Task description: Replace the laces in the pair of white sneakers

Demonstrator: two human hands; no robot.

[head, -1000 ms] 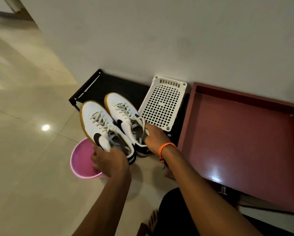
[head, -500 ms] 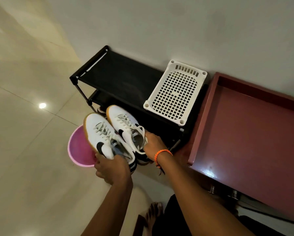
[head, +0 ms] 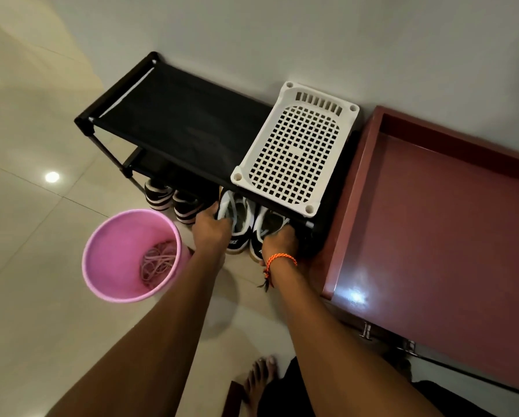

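While both arms reach down toward the black fabric-topped shoe rack (head: 174, 121), each hand holds one shoe of the pair of white sneakers with black heel tabs at the rack's lower front edge, toes pushed in under the top shelf, heels sticking out toward the person

Left hand (head: 211, 228): fingers curled over the collar of the left white sneaker (head: 237, 224), thumb side toward the dark shoes. Grip is on the opening edge; fingertips are hidden inside the shoe

Right hand (head: 280, 240): fingers tucked into the opening of the right white sneaker (head: 267, 227), clamped on its collar; fingertips not visible. Orange braided wristband (head: 280, 260) on that wrist, loose tail hanging

Both sneakers sit side by side, just apart, under the front rail of the rack. Gum-coloured sole edge shows at the heels. Cannot tell lace state; most of each upper is hidden under the shelf

Relative to the rack:
- white perforated plastic tray (head: 294, 145) lies on the top shelf at its right end, directly above the sneakers
- pair of dark sneakers with pale stripes (head: 174, 201) sits under the shelf, just left of the white pair
- pink round plastic bucket (head: 101, 254) stands on the tiled floor (head: 26, 296) in front of the rack's left half, near the left hand; a tangle of pale laces (head: 159, 263) lies in its bottom
- dark red glossy cabinet top with raised rim (head: 432, 221) butts against the rack's right end

Bare foot (head: 259, 377) visible at the bottom, well in front of the rack
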